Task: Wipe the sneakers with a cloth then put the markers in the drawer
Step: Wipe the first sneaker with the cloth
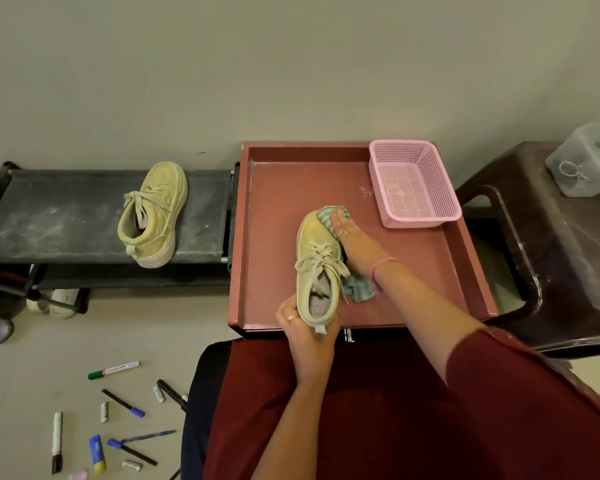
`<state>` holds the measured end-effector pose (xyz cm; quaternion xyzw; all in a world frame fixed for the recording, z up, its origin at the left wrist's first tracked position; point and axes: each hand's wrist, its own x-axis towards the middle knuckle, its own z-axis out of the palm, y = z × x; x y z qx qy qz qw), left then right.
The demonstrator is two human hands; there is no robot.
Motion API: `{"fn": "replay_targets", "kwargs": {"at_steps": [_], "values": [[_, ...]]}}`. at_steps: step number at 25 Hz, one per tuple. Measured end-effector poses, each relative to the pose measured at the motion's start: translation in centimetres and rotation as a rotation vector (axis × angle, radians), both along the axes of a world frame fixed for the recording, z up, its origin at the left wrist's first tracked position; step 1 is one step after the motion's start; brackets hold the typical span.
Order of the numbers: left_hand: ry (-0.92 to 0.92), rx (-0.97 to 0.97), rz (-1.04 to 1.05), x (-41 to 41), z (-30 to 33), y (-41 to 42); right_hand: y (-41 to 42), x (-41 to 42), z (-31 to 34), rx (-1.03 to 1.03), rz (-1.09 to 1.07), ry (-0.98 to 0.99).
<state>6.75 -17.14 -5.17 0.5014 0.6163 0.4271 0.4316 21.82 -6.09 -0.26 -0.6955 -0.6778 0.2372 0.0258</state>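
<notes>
Red-brown open drawer [471, 258], centre right of the frame, holding a pink mesh basket [414, 183] in its upper right corner and one tan sneaker [317, 268] at centre. The basket shows nothing inside. The sneaker's long axis runs nearly bottom to top of the frame, toe toward the upper edge, heel at the drawer's near rim. The left hand [307, 329] grips the heel, fingers curled round it. The right hand [355, 242] lies with straight fingers pressing a grey-green cloth [326, 216] against the toe's right side; the cloth's other end [361, 291] trails out below the wrist. A second tan sneaker [153, 214] rests on a dark shoe rack [49, 220], centre left, toe also toward the upper edge, tilted slightly right. Markers [113, 369] and pens lie scattered on the floor, lower left. A clear plastic box [586, 161] stands on a brown stool [534, 244], right edge; its contents cannot be made out.
</notes>
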Motion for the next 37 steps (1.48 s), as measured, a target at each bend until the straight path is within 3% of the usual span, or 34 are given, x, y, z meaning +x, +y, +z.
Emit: {"fn": "replay_targets", "kwargs": {"at_steps": [3,8,12,17,22,25,30,35,37], "values": [[-0.055,-0.03,-0.001,-0.1,-0.1,0.1,2.3,-0.1,0.5,-0.048,0.072,0.012],[-0.056,-0.066,0.004,-0.2,-0.9,0.5,-1.6,2.0,-0.3,0.022,0.264,-0.012],[-0.074,-0.097,-0.013,-0.3,-0.9,0.5,-2.0,2.2,-1.2,0.044,-0.02,0.188],[-0.093,-0.134,-0.002,-0.3,-1.1,0.5,-5.8,-2.2,-1.7,0.053,-0.446,0.67],[-0.079,-0.141,-0.006,-0.2,-1.5,0.8,-10.9,-4.6,-1.7,-0.038,-0.538,0.9],[-0.129,-0.192,-0.03,-0.8,-1.3,1.1,-11.5,-4.7,-0.8,-0.058,-0.521,0.896],[-0.394,-0.301,0.062,-1.6,0.6,1.6,-13.3,-4.0,1.4,-0.12,-0.25,0.758],[-0.447,-0.239,0.121,-3.6,5.7,3.2,-13.3,-2.4,3.6,-0.164,-0.045,0.672],[-0.422,-0.186,0.175,-4.7,8.0,4.9,-12.7,-2.4,4.2,-0.144,-0.095,0.703]]}}
